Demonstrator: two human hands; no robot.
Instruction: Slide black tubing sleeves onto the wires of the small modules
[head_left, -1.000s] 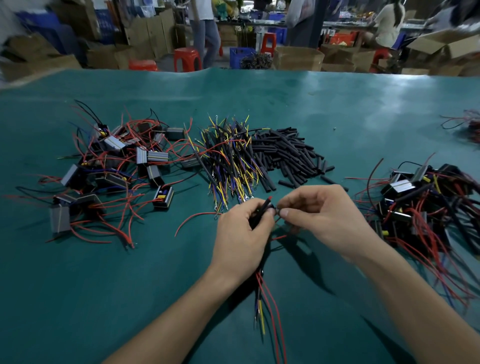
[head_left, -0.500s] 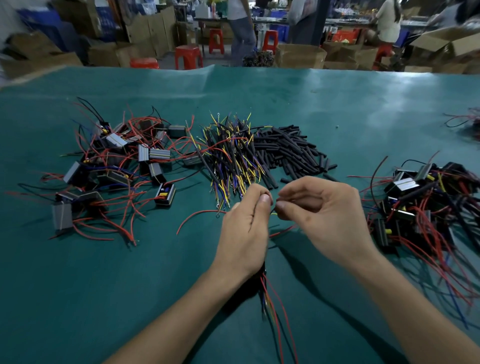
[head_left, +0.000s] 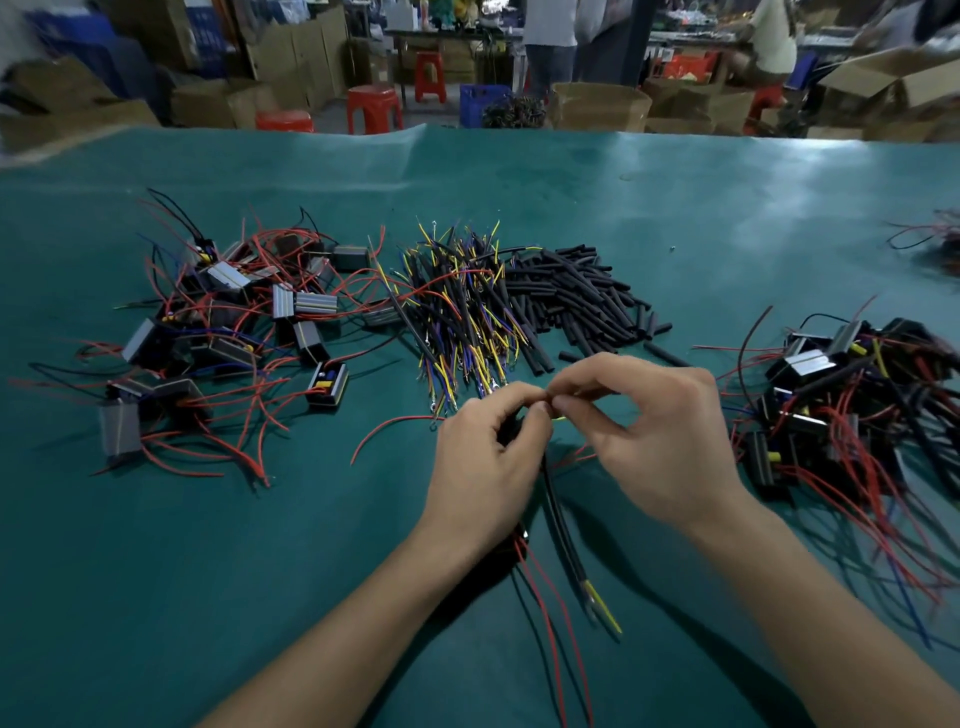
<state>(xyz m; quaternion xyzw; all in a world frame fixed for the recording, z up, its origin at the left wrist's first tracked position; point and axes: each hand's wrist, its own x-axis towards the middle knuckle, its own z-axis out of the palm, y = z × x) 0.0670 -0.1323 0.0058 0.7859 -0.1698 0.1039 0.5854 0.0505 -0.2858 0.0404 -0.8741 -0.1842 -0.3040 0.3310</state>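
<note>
Black sleeve (head_left: 563, 530) already covers part of a wire bundle that trails from under the left hand (head_left: 491, 462) toward the viewer, yellow ends (head_left: 605, 610) poking out of its near end and red wires (head_left: 550, 623) hanging beside it. The left hand's grip is curled around the module end of that bundle; the module itself is hidden inside the fist. The right hand (head_left: 660, 436) pinches something thin and yellowish at the left thumb tip, probably a wire end, though it is too small to be sure.

By my judgement the step in hand is threading: a wire is being fed or pulled through a sleeve at the fingertips. Next the sleeve must be pushed along toward the module while the left hand keeps the wires bunched and straight.

Loose sleeves (head_left: 582, 301) lie piled on the green desk (head_left: 260, 597) beyond the hands, just beside a heap of sleeved leads (head_left: 462, 306). Modules (head_left: 218, 332) lie at left, more (head_left: 852, 395) at right.
</note>
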